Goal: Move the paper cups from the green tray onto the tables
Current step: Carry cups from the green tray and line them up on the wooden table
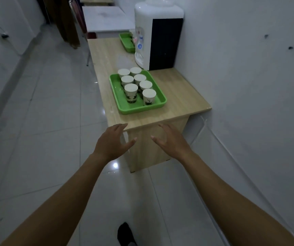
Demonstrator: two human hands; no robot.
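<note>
Table [162,118] edge, green tray [127,110], 7 cups [140,78]

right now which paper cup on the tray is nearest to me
The paper cup at the near right corner of the green tray, front of the four-cup row. The other six stand farther back, toward the water dispenser.

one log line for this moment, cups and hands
paper cups: seven upright in green tray | green tray: on wooden table | left hand: open, empty | right hand: open, empty | both hands short of tray
</note>
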